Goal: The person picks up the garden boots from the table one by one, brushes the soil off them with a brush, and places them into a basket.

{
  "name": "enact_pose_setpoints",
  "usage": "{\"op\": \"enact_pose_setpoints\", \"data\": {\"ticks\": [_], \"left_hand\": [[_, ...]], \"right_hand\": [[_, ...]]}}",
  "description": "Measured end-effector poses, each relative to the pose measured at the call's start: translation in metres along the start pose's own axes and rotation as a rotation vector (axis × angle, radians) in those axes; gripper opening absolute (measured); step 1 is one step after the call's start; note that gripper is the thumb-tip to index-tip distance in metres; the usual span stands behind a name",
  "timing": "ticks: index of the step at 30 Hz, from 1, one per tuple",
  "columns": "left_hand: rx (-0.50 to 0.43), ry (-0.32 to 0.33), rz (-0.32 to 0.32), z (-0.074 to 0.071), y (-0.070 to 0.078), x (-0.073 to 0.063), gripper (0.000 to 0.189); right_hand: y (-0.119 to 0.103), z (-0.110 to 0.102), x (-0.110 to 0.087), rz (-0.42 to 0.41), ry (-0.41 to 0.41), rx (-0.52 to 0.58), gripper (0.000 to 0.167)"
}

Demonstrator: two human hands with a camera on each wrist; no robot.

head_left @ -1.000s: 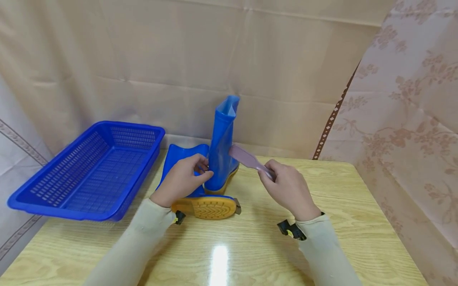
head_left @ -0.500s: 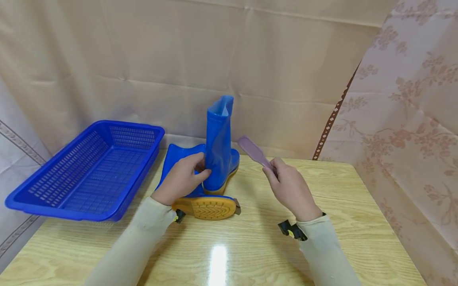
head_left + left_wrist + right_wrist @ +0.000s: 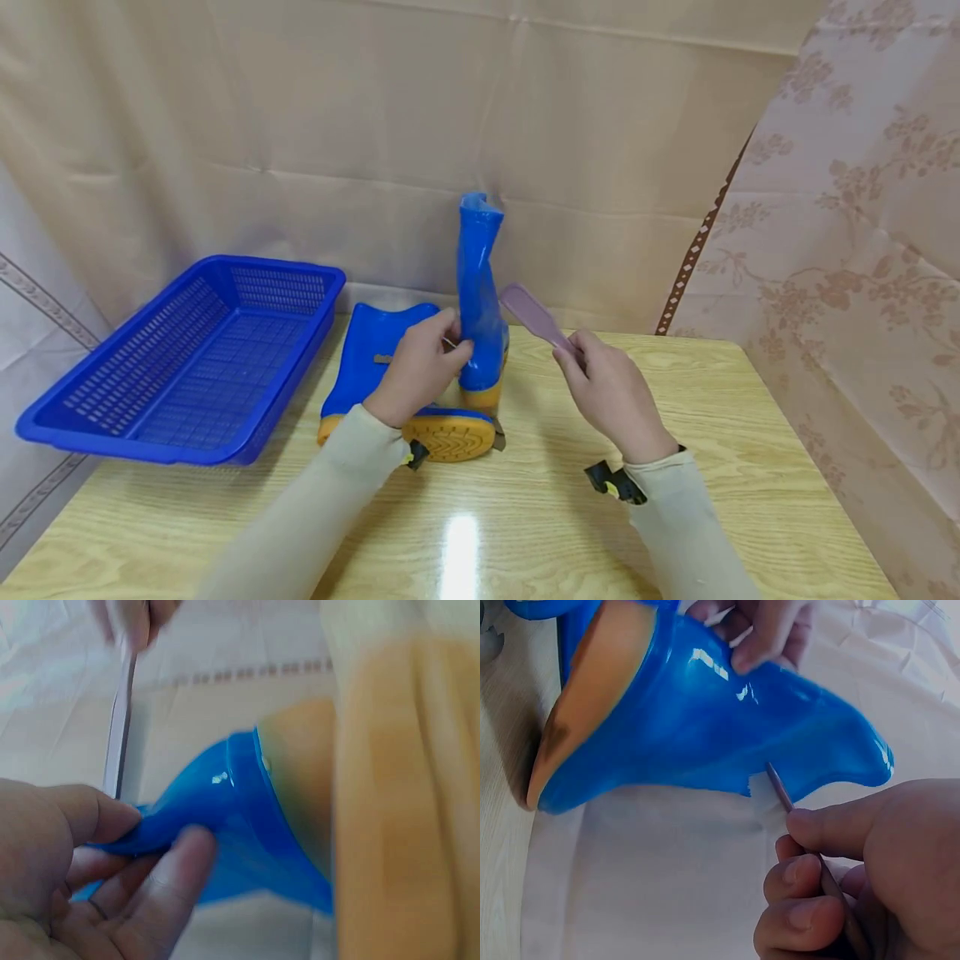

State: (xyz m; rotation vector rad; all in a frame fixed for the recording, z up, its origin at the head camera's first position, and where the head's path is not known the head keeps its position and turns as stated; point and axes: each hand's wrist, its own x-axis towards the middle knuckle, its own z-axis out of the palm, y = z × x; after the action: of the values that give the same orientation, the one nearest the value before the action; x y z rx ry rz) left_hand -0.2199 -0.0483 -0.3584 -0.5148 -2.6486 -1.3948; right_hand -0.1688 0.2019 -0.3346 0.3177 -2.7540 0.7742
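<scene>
A blue rain boot (image 3: 477, 275) with a yellow sole stands upright towards the back of the table. My left hand (image 3: 422, 364) pinches the boot's shaft from the left between thumb and fingers, as the left wrist view also shows. In my right hand (image 3: 609, 387) is the handle of a flat purple brush (image 3: 534, 315). The pale bristles (image 3: 765, 801) face the boot's shaft; the right wrist view shows them at or against the blue surface. A second blue boot (image 3: 363, 350) lies on its side, its patterned yellow sole (image 3: 453, 437) towards me, partly behind my left hand and wrist.
A blue perforated plastic basket (image 3: 217, 367) sits at the left of the wood-grain table (image 3: 555, 533). Beige curtain cloth (image 3: 585, 167) hangs just behind the table, and flowered cloth (image 3: 862, 275) covers the right side.
The brush left the boot's shaft, then the gap narrowed again. My left hand has shifted right and turned the upright boot, whose toe is now mostly hidden behind the shaft.
</scene>
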Motion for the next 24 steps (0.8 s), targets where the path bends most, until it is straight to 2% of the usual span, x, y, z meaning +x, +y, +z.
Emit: {"op": "enact_pose_setpoints", "data": {"ticks": [3, 7, 11, 15, 18, 21, 23, 24], "left_hand": [[-0.033, -0.044, 0.018, 0.019, 0.014, 0.003, 0.013], [0.007, -0.108, 0.03, 0.039, 0.026, 0.0, 0.02], [0.083, -0.183, 0.008, 0.056, 0.031, -0.008, 0.025], [0.11, -0.232, -0.013, 0.065, 0.028, -0.014, 0.026], [0.14, -0.279, 0.025, 0.061, 0.023, -0.013, 0.021], [0.176, -0.312, 0.054, 0.042, 0.017, -0.006, 0.013], [0.183, -0.267, 0.056, 0.026, 0.014, 0.003, 0.009], [0.17, -0.22, 0.049, 0.018, 0.012, 0.009, 0.008]], "right_hand": [[0.001, -0.003, -0.001, 0.005, 0.015, -0.014, 0.021], [0.002, -0.006, -0.002, 0.029, 0.013, -0.033, 0.022], [0.003, -0.009, -0.003, 0.07, -0.016, -0.049, 0.024], [0.003, -0.01, -0.003, 0.085, -0.027, -0.065, 0.028], [0.004, -0.011, -0.003, 0.092, -0.02, -0.074, 0.03], [0.004, -0.012, -0.003, 0.104, -0.021, -0.073, 0.03], [0.005, -0.012, -0.003, 0.11, -0.023, -0.07, 0.03], [0.005, -0.012, -0.003, 0.112, -0.024, -0.068, 0.03]]}}
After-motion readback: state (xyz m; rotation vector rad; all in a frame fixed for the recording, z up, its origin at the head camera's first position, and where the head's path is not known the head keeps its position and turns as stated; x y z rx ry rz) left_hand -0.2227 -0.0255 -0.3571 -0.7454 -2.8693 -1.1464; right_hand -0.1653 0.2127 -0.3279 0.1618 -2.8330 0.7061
